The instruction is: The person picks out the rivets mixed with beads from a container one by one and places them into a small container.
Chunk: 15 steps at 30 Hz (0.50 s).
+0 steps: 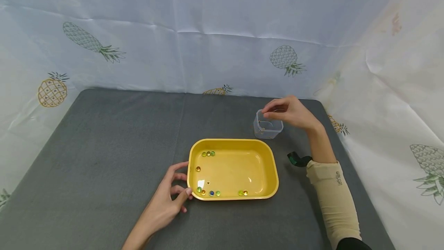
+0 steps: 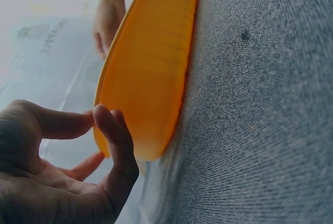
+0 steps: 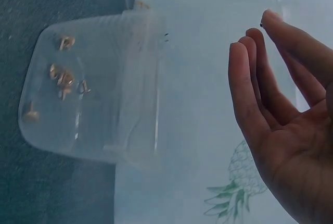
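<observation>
My left hand (image 1: 165, 198) holds the left end of a shallow yellow tray (image 1: 232, 141), its thumb at the near corner and fingers against the outer wall. Several glass marbles, green, amber and one blue marble (image 1: 211, 193), lie in the tray with a tiny gold-coloured piece (image 1: 208, 183). Above the clear plastic container (image 1: 272, 134), my right hand (image 1: 295, 113) hovers with thumb and fingertips apart in the right wrist view. Several small gold pins (image 3: 63, 77) lie in the container. Two tiny dark marks (image 3: 166, 37) show near its rim; a dark speck sits at one fingertip.
A grey cloth (image 1: 121, 157) covers the table beneath tray and container. White curtains (image 1: 208, 3) printed with pineapples hang behind and at the sides. A dark camera mount (image 1: 294, 159) sticks out from the right wrist, beside the beige sleeve (image 1: 331, 200).
</observation>
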Motion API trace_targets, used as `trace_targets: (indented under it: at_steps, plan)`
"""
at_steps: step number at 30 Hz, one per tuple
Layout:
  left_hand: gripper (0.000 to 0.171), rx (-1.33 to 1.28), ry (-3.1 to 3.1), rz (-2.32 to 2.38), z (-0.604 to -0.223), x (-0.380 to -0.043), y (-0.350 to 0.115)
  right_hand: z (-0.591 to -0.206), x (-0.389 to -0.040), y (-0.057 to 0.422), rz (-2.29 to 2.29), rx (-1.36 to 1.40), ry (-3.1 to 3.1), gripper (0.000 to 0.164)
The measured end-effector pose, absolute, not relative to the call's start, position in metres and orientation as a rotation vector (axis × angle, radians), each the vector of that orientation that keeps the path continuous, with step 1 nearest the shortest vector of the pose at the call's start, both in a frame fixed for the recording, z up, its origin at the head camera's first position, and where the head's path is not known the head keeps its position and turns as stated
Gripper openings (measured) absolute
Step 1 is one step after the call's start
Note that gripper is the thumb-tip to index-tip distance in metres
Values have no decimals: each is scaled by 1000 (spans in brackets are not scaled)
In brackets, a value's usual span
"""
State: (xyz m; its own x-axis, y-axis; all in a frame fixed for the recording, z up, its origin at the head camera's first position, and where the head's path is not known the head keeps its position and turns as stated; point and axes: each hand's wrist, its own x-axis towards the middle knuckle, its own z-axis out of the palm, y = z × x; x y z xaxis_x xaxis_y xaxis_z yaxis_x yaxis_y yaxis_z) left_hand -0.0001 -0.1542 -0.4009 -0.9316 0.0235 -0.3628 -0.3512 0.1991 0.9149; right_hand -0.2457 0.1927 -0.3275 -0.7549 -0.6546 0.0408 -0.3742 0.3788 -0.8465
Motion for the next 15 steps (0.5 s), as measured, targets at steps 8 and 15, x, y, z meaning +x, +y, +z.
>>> trace_targets:
  at_steps: [8,15]
  plan:
    - [72,-306,2190,1786,-401,0,-154,-329,-246,197,-1274,-786,2395,15]
    - [72,-315,2192,1780,-400,0,-154,-345,-256,205,-1255,-758,2417,16]
